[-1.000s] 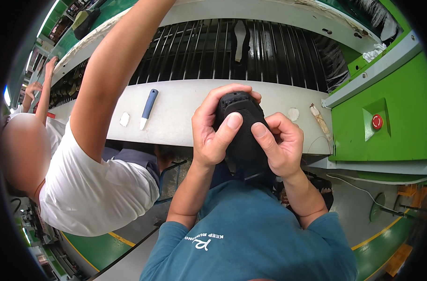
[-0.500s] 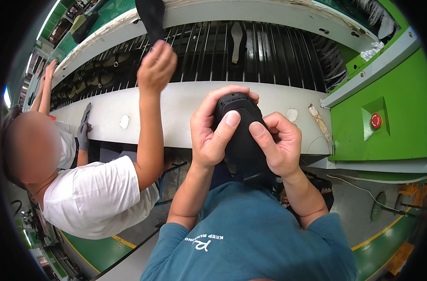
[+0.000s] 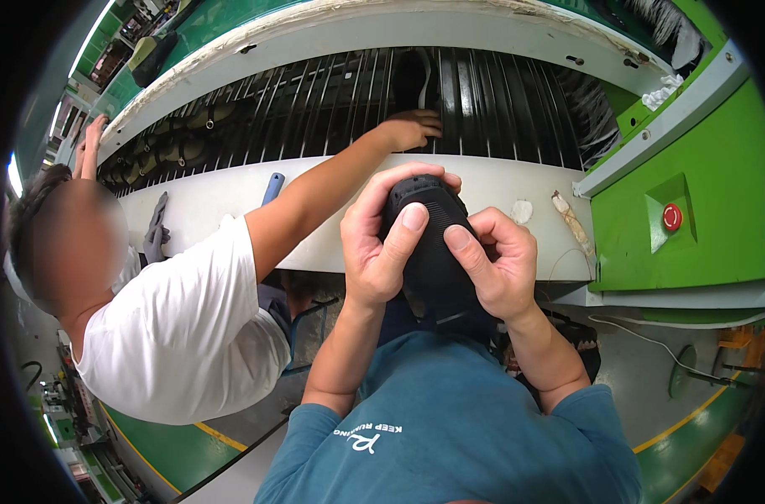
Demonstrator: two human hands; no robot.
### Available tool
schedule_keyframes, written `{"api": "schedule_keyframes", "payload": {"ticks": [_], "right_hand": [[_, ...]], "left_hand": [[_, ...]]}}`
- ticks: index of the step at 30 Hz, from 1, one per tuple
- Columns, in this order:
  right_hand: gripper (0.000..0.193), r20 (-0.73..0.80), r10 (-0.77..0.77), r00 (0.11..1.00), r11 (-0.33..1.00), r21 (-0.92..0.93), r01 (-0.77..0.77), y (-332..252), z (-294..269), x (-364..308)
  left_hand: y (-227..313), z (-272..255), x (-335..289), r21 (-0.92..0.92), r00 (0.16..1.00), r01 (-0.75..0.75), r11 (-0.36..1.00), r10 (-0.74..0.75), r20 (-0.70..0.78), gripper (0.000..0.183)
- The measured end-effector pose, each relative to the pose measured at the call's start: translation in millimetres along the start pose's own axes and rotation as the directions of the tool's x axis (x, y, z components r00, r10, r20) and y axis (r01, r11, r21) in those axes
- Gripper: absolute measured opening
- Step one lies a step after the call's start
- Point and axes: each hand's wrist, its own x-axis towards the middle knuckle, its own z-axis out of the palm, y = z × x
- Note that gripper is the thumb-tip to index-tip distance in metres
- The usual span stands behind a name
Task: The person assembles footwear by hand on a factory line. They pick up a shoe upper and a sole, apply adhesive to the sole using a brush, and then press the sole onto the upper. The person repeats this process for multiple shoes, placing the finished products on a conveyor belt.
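Note:
A black shoe [image 3: 440, 252] with a ribbed surface facing up is held over the front edge of the white work ledge. My left hand [image 3: 381, 239] wraps round its left side and top end, thumb pressed on the ribs. My right hand [image 3: 502, 259] grips the right side, thumb on the ribbed face and fingers curled behind. The shoe's lower end hangs toward my blue-green shirt, in shadow. Just beyond my left hand, a co-worker's hand [image 3: 409, 130] reaches onto the bar conveyor [image 3: 517, 105] beside a dark sole piece [image 3: 408, 80].
The white ledge [image 3: 206, 220] carries a blue-handled tool [image 3: 273, 186], a taped stick [image 3: 571, 223] and a white patch [image 3: 521, 210]. A green machine housing with a red button [image 3: 671, 217] stands at right. Black straps with buckles [image 3: 172, 147] lie farther left on the conveyor.
The co-worker's arm has swung right and down; the dark sole piece formerly held up at the far left is no longer there. The blue handle has come into sight. My grip barely changes.

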Motion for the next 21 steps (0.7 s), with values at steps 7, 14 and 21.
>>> {"api": "schedule_keyframes", "payload": {"ticks": [7,14,21], "right_hand": [[0.026,0.007,0.006,1.0,1.0,0.001,-0.006,0.7,-2.4,-0.1],[0.024,0.01,0.005,1.0,1.0,-0.011,-0.005,-1.4,-3.3,-0.3],[0.023,0.031,-0.022,0.999,1.0,-0.019,0.023,-1.5,-4.2,-0.3]], "left_hand": [[0.1,1.8,-0.2,-0.007,1.0,0.006,1.0,-0.006,-0.002,0.04],[1.8,2.9,0.6,0.014,1.0,-0.013,1.0,0.013,0.005,0.038],[5.2,4.1,-1.7,0.021,1.0,-0.005,1.0,0.005,-0.009,0.036]]}}
